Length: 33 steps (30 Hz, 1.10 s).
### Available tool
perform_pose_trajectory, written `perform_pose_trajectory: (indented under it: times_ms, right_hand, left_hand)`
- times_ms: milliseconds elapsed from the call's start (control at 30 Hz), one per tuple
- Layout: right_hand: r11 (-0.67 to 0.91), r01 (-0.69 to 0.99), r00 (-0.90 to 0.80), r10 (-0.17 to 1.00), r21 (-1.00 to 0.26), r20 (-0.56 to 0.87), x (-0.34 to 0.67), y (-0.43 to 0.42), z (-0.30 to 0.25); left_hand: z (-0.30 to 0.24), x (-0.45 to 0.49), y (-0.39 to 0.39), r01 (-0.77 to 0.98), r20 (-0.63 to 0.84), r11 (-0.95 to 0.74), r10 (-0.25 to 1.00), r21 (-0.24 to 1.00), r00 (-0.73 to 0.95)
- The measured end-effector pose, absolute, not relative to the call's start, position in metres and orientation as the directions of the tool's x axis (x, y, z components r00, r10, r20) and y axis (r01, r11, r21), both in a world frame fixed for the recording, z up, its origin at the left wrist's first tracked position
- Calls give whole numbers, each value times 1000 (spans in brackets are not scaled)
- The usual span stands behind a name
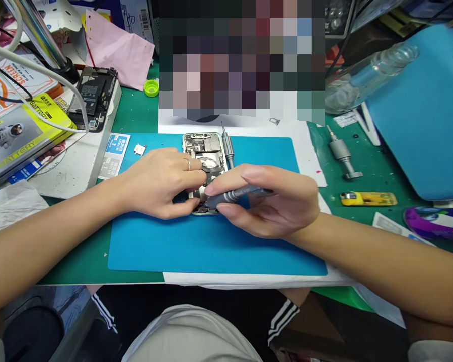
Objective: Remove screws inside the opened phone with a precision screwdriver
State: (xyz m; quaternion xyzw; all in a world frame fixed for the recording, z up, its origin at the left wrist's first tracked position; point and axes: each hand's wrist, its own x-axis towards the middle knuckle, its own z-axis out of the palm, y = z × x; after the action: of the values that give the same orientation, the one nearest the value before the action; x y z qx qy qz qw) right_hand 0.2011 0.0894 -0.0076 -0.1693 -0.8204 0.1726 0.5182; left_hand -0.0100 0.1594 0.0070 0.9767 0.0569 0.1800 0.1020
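An opened phone [206, 151] with its insides showing lies on a blue work mat [211, 241]. My left hand [158, 181] rests on the phone's lower part, fingers pinched against a dark piece inside it; a ring is on one finger. My right hand [272, 201] is closed round a grey screwdriver [234, 193], whose tip points left into the phone's bottom end. A second grey screwdriver [227, 146] lies on the mat beside the phone's right edge. The lower half of the phone is hidden by my fingers.
Another opened phone [92, 98] sits on a white block at the back left, beside boxes [18, 136] and cables. A small part [139, 149] and a green cap [151, 88] lie behind the mat. Right: a grey tool [342, 153], yellow tool [368, 199], plastic bottle [366, 75], blue pad [426, 115].
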Motion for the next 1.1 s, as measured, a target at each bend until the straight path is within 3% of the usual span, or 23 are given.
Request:
perform_pose_trajectory:
  times_ms: [200, 467, 633, 1100]
  right_hand:
    - [895, 120, -418, 439, -430, 796, 202, 89, -5]
    - [870, 197, -173, 485, -452, 857, 194, 96, -10]
    - [825, 236, -203, 559, -514, 804, 196, 94, -11]
    - [875, 190, -179, 476, -445, 861, 195, 95, -7]
  left_hand:
    - [8, -9, 159, 72, 343, -975, 142, 210, 929]
    - [12, -10, 160, 45, 388, -981, 117, 190, 914]
    - [10, -9, 160, 48, 428, -993, 91, 111, 899]
    - [8, -10, 160, 58, 417, -993, 95, 102, 904]
